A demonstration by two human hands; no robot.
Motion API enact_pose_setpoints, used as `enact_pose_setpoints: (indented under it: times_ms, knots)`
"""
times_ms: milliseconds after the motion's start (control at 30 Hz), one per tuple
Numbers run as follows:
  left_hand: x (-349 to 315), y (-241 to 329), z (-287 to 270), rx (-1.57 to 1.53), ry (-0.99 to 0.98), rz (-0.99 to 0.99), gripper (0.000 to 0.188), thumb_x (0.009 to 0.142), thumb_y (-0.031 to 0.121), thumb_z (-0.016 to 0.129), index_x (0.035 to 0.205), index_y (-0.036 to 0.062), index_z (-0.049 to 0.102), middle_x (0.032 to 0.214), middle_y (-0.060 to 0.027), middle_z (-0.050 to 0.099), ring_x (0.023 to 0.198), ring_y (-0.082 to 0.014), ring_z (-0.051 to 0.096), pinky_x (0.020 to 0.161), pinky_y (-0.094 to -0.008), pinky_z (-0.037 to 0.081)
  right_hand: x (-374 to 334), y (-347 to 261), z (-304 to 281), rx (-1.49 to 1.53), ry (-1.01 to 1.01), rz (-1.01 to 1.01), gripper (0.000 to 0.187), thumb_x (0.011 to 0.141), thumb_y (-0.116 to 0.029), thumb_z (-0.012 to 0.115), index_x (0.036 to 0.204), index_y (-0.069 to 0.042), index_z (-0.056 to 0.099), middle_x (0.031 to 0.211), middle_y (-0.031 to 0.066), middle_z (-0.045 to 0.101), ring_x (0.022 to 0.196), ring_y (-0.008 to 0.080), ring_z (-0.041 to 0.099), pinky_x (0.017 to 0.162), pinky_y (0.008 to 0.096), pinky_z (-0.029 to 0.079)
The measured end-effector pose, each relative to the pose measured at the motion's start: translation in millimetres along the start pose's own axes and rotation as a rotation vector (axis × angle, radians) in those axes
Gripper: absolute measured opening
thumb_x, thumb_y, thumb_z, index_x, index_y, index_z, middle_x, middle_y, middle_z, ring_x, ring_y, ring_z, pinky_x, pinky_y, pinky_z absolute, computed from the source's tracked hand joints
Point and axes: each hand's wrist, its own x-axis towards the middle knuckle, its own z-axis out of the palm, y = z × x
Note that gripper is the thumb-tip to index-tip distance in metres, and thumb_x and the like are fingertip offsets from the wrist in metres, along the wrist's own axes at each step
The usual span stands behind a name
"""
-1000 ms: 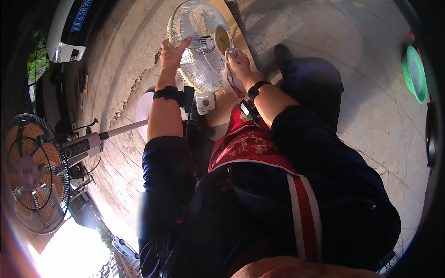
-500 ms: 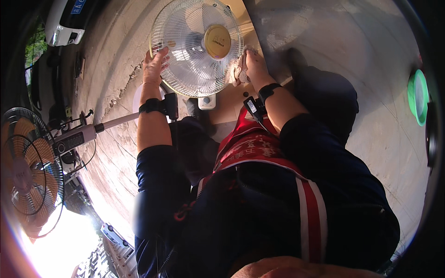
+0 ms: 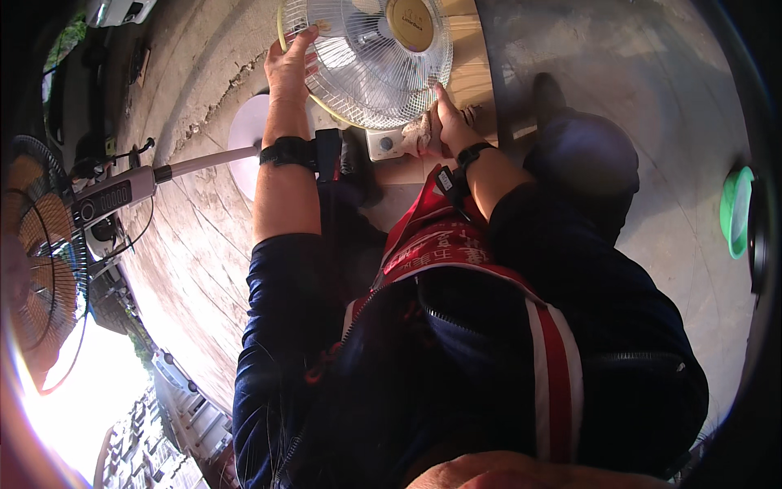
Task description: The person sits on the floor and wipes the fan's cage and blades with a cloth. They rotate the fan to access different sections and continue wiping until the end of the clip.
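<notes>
A fan with a round wire guard and a gold centre disc stands at the top of the view, its upper edge cut off. My left hand grips the guard's left rim, thumb and fingers around the wires. At the guard's lower right, my right hand is closed on a pale, rumpled cloth. That cloth lies against the lower guard, beside the white control box with its round knob. Brown cardboard shows beneath the fan on the right.
At the left, a standing fan with orange blades leans into view; its pole runs to a pale round base near my left forearm. A green basin sits at the far right. Part of a white vehicle shows upper left.
The fan sits higher in the view now. My right hand and the cloth have moved down along the guard, close to the control box. My left hand still holds the left rim.
</notes>
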Motion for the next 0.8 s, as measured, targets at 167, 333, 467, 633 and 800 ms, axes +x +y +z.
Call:
enact_pose_setpoints:
  times_ms: [167, 333, 467, 633, 800]
  knots:
    - [8.7, -7.9, -9.1, -0.074, -0.004, -0.033, 0.049, 0.075, 0.031, 0.08, 0.111, 0.0019, 0.063, 0.101, -0.0085, 0.067, 0.08, -0.0208, 0.066, 0.066, -0.0338, 0.056, 12.4, -8.8, -17.7, 0.097, -0.055, -0.124, 0.087, 0.078, -0.079, 0.053, 0.12, -0.003, 0.063, 0.104, 0.011, 0.067, 0.09, 0.0238, 0.062, 0.084, 0.0404, 0.049]
    - [-0.6, -34.2, -18.4, -0.29, 0.019, -0.08, 0.056, 0.074, 0.038, 0.079, 0.114, 0.0031, 0.061, 0.103, -0.0109, 0.064, 0.08, -0.0224, 0.066, 0.066, -0.0355, 0.057, 24.4, -30.1, -45.9, 0.231, -0.174, -0.065, 0.093, 0.075, -0.079, 0.058, 0.127, -0.003, 0.058, 0.117, 0.0108, 0.063, 0.098, 0.0234, 0.061, 0.087, 0.0412, 0.049]
    - [-9.3, -62.0, -18.0, -0.337, 0.002, -0.043, 0.056, 0.082, 0.036, 0.073, 0.122, 0.0012, 0.052, 0.106, -0.0133, 0.063, 0.086, -0.027, 0.067, 0.074, -0.0413, 0.059, 39.5, -32.5, -65.9, 0.097, -0.155, -0.13, 0.095, 0.074, -0.08, 0.06, 0.129, -0.002, 0.056, 0.12, 0.0152, 0.063, 0.102, 0.0275, 0.062, 0.089, 0.0455, 0.049]
    - [-14.4, -72.0, -22.1, -0.33, -0.019, -0.048, 0.062, 0.082, 0.038, 0.073, 0.125, 0.0012, 0.05, 0.113, -0.0151, 0.062, 0.089, -0.0281, 0.067, 0.076, -0.0405, 0.059, 42.9, -34.2, -73.6, 0.006, -0.095, -0.161, 0.095, 0.076, -0.077, 0.06, 0.131, 0.0, 0.053, 0.125, 0.0174, 0.06, 0.108, 0.0323, 0.06, 0.093, 0.0513, 0.046]
    - [-36.5, -72.5, -18.6, -0.356, 0.07, -0.014, 0.07, 0.073, 0.038, 0.081, 0.123, -0.0015, 0.052, 0.105, -0.011, 0.064, 0.088, -0.0204, 0.065, 0.074, -0.035, 0.056, 25.3, -39.0, -79.9, -0.013, -0.192, -0.199, 0.086, 0.083, -0.068, 0.059, 0.136, -0.001, 0.049, 0.131, 0.0161, 0.058, 0.115, 0.0299, 0.059, 0.099, 0.0445, 0.044]
